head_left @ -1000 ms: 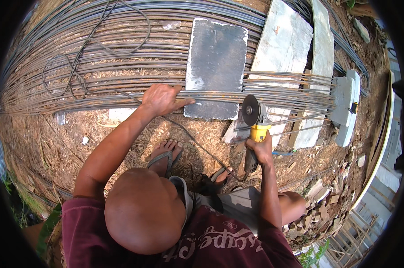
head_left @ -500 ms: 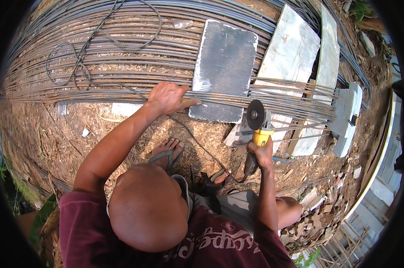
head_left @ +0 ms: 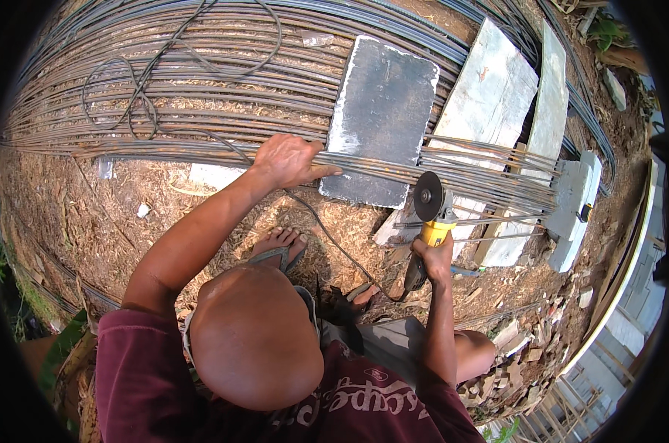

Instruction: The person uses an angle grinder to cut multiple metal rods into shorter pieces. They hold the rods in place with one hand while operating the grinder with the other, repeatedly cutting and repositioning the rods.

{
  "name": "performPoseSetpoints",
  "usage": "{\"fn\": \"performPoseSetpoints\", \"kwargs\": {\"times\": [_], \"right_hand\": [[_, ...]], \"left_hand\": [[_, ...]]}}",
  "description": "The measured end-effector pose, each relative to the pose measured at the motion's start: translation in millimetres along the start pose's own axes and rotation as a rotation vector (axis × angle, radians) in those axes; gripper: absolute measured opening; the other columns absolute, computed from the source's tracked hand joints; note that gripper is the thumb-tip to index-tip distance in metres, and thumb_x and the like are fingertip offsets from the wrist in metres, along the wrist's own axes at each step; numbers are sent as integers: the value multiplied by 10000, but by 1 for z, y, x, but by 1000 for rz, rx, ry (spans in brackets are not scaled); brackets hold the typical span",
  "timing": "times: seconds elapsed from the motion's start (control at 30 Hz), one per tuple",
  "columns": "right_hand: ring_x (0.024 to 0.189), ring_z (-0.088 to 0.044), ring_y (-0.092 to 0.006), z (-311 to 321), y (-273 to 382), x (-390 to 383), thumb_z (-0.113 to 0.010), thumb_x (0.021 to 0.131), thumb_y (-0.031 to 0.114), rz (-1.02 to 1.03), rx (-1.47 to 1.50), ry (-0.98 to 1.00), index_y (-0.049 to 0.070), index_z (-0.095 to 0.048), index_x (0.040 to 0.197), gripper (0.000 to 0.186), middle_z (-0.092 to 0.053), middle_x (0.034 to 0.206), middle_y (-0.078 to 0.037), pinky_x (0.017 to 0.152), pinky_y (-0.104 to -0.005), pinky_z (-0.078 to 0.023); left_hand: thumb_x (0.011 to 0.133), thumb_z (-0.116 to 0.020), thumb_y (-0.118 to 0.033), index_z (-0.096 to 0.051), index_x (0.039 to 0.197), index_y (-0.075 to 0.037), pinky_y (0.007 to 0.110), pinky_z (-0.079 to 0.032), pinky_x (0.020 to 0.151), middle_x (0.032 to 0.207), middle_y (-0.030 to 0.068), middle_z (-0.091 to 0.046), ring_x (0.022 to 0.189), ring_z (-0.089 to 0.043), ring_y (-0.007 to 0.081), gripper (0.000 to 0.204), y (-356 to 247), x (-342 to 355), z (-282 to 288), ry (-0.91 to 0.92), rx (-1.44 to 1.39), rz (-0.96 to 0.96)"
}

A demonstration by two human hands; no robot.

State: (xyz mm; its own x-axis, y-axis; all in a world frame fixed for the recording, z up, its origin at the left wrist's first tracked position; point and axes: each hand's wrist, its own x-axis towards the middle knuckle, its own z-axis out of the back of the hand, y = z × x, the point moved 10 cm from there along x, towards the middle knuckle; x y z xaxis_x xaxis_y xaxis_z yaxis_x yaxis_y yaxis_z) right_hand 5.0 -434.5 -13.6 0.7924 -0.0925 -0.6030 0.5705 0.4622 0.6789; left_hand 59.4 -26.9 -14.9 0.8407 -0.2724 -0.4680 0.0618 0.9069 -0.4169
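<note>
My left hand (head_left: 288, 161) is closed over a bundle of long, rusty steel bars (head_left: 379, 167), its thumb stretched along them to the right. Beneath this part of the bundle lies a dark board (head_left: 386, 103) with white, chipped edges. In my right hand (head_left: 435, 258) is a yellow and black angle grinder (head_left: 435, 232), gripped by its body. The grinder's dark disc (head_left: 428, 196) stands upright at the near side of the bars, just right of the board. Whether the disc touches a bar, I cannot tell.
A black cord (head_left: 327, 235) runs from the grinder and loops across more steel bars (head_left: 223, 96). Pale planks (head_left: 489, 81) lie under the bars, whose right ends meet a grey block (head_left: 571, 199). Broken rubble (head_left: 508, 373) covers the ground at the lower right.
The whole view has shifted slightly. Both hands keep their holds, and the grinder stays at about the same place beside the bars.
</note>
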Motion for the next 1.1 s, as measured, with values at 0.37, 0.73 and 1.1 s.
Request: {"fn": "performPoseSetpoints", "kwargs": {"times": [0.37,0.73,1.1], "right_hand": [[799,-674,-168,-1,5,4,-820,765,-37,38,-25,-20,3,-607,1205,490,-702,951,-50,705,-333,-569],[798,-670,-166,-1,-2,6,-820,760,-34,35,-51,-56,7,-615,1209,495,-694,949,-41,715,-326,-567],[792,-672,-164,-2,-18,6,-829,760,-45,56,-76,-54,22,-606,1204,501,-694,950,-41,711,-326,-573]], "left_hand": [[992,-437,-869,-737,1226,-47,520,-586,693,674,168,-696,701,-735,340,906,1,1,-4,-24,13,-17],[990,-464,-855,-765,1137,-30,519,-600,753,709,209,-725,761,-761,377,890,-1,-3,3,-78,-7,-24],[992,-472,-850,-773,1071,-20,518,-600,747,697,212,-720,763,-763,384,886,0,-2,4,-91,-24,-34]]}}
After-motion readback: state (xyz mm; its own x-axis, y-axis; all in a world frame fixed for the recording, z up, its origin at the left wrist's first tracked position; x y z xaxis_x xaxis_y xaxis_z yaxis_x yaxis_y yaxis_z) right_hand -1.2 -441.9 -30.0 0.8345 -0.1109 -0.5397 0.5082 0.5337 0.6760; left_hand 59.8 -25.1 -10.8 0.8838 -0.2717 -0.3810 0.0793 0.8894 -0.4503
